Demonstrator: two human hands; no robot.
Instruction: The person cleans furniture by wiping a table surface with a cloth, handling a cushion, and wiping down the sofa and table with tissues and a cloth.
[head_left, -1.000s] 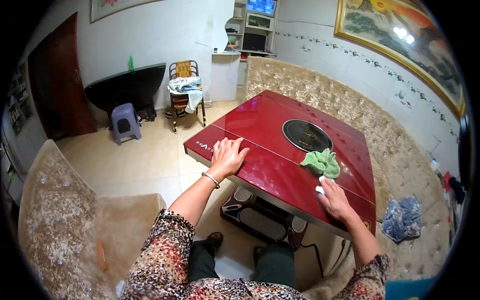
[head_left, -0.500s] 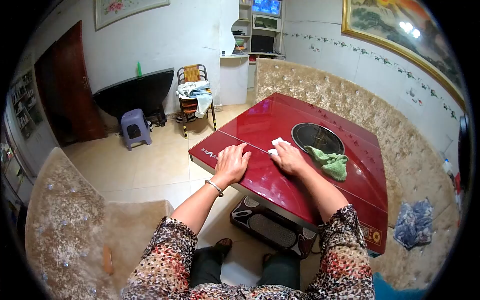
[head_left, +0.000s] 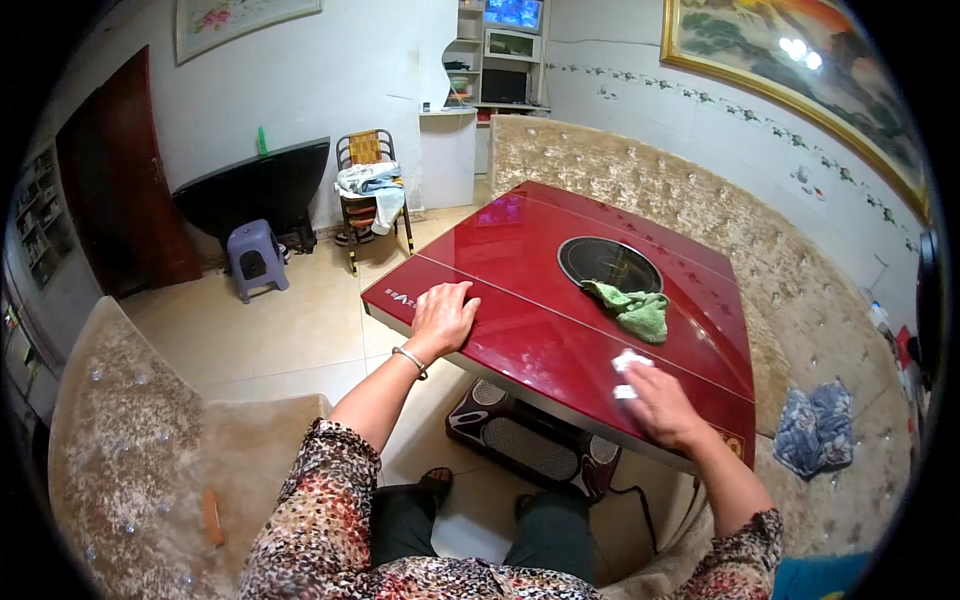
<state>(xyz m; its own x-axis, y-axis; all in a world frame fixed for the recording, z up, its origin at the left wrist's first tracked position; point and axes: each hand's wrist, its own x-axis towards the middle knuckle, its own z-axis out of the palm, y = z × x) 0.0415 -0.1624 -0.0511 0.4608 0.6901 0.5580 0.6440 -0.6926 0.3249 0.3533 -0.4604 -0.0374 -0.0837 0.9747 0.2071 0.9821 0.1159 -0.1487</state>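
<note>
A glossy red table [head_left: 500, 235] fills the middle of the view, with a round black plate [head_left: 610, 264] set into its top. My left hand [head_left: 443, 318] rests on the near left edge, fingers spread, holding nothing. Near the front right of the top, my right hand [head_left: 658, 402] presses a crumpled white tissue [head_left: 630, 362] against the surface. A green cloth [head_left: 640, 314] lies bunched just beyond it, partly over the rim of the black plate.
A curved beige sofa [head_left: 570, 145] wraps the far and right sides, with a blue patterned cloth [head_left: 815, 428] on it. Below the table sits a dark heater-like box [head_left: 530, 445]. A purple stool [head_left: 257, 260] and a chair [head_left: 372, 190] holding clothes stand at the back left.
From half a second ago, my right hand has moved right and toward me across the tabletop with the white tissue. My left hand has stayed at the table's edge.
</note>
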